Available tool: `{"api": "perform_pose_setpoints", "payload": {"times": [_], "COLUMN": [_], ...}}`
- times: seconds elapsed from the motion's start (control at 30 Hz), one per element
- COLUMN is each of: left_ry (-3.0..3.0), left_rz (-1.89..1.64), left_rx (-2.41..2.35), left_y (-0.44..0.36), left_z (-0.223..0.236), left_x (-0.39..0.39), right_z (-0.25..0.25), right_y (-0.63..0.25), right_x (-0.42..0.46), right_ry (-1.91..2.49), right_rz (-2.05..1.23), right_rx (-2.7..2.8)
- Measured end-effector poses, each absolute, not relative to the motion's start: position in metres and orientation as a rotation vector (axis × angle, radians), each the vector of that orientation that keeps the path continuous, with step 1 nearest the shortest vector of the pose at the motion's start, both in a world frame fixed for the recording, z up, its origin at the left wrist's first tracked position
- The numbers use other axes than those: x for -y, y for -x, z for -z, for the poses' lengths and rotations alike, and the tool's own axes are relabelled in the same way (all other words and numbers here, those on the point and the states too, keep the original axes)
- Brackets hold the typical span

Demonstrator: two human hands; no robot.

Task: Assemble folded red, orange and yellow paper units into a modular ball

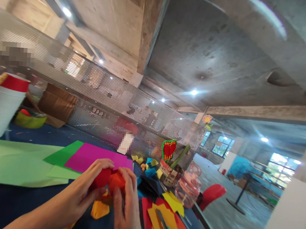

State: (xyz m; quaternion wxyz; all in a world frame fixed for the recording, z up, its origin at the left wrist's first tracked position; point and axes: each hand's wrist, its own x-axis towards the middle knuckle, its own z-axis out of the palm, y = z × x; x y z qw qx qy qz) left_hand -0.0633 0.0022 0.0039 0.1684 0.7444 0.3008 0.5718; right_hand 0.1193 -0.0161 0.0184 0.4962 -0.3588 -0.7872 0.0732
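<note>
Both of my hands meet over the blue table (24,203) and pinch a small folded red-orange paper piece (110,180). My left hand (87,190) curls round its left side, fingers closed. My right hand (125,200) grips its right side with thumb and fingers pressed on it. An orange paper scrap (100,209) lies just under the hands. Magenta paper (94,156) and green paper (19,162) sheets lie flat behind my left hand.
Red and yellow paper pieces (166,214) lie right of my hands. A pink-lidded glass jar (188,188) and a basket with a red heart (168,165) stand near the table's far corner. A white cup stack (1,106) stands far left. A perforated metal screen (103,103) backs the table.
</note>
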Motion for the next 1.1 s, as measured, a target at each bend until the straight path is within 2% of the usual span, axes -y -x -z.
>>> {"api": "perform_pose_setpoints", "payload": {"times": [0.4, 0.6, 1.1], "left_ry": [-2.022, -1.951, -1.985], "left_rz": [-1.628, -1.621, -1.626], "left_rx": [-0.827, -0.81, -0.826], "left_y": [0.065, 0.058, 0.051], "left_z": [-0.015, -0.007, 0.002], "left_x": [0.003, 0.004, 0.005], "right_z": [-0.008, -0.001, 0.004], "right_y": [-0.115, -0.107, -0.094], "right_x": [0.017, 0.019, 0.028], "right_ry": [0.925, 0.953, 0.979], "right_rz": [-0.092, -0.189, -0.123], "right_rx": [1.765, 1.664, 1.596]}}
